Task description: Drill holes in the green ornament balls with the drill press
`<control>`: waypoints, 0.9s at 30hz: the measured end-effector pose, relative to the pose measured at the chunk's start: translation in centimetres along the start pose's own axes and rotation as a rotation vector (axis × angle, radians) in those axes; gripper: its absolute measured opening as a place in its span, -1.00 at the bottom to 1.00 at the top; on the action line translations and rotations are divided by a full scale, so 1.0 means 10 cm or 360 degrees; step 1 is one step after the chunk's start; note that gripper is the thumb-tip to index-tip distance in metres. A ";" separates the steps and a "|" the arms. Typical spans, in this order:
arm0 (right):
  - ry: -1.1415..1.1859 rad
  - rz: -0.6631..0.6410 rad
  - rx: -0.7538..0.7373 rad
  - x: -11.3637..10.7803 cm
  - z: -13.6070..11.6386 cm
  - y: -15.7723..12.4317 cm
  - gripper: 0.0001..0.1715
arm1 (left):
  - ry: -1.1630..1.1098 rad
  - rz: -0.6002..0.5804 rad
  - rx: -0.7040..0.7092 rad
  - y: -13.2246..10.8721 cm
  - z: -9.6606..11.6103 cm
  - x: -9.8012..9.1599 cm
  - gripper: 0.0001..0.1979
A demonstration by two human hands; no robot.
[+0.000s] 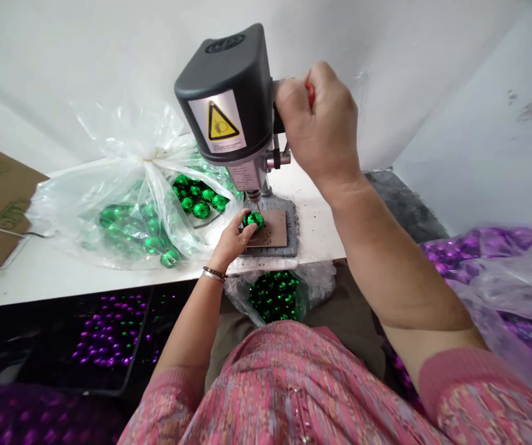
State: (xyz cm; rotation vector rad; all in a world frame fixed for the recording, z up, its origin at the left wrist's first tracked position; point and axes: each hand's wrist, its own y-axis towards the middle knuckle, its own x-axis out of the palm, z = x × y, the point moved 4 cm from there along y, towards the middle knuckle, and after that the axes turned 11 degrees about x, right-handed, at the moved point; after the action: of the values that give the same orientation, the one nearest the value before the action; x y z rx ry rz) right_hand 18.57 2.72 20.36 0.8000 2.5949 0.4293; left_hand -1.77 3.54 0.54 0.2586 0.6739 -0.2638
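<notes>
The person's left hand (232, 240) pinches a shiny green ball (255, 220) between thumb and fingers over the brown board (275, 230), beneath the drill (222, 93), while the right hand (324, 127) is wrapped around the red handle (311, 94).

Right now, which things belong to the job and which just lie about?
In use:
shiny green faceted ball in left fingers
dark grey drill press, right fingers on red handle
brown rectangular board
green balls in clear plastic, likely

Seemingly lying about:
brown cardboard
shiny purple balls
</notes>
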 end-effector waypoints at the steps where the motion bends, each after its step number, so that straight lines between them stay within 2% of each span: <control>1: -0.0023 -0.0015 0.0045 0.01 -0.01 0.08 -0.53 | -0.0006 -0.0006 0.0009 0.00 0.01 0.00 -0.48; 6: -0.0023 -0.0081 0.0140 0.06 -0.02 0.28 -0.54 | 0.0032 0.0049 -0.0091 0.02 0.01 0.03 -0.37; 9: 0.0006 -0.0074 0.0135 0.07 -0.01 0.28 -0.56 | 0.0019 0.0088 -0.0065 0.04 0.00 0.03 -0.41; 12: 0.0001 -0.0082 0.0141 0.09 0.00 0.27 -0.56 | -0.0148 0.0054 -0.0009 0.04 -0.03 0.02 -0.44; 18: -0.0029 -0.0043 0.0143 0.12 0.02 0.30 -0.54 | -0.0444 0.0041 -0.0254 0.02 -0.12 0.01 -0.40; 23: 0.0018 -0.0044 0.0117 0.14 0.04 0.31 -0.52 | -0.0370 0.0075 -0.0215 0.05 -0.10 0.06 -0.37; 27: 0.0009 -0.0038 0.0117 0.13 0.02 0.30 -0.52 | -0.0145 0.0091 -0.0166 0.07 -0.01 0.07 -0.43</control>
State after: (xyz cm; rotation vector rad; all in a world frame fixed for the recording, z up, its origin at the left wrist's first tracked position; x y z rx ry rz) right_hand 19.09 5.96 20.99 0.7921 2.6358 0.3314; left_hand -1.06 4.16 0.12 0.1648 0.5874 -0.1843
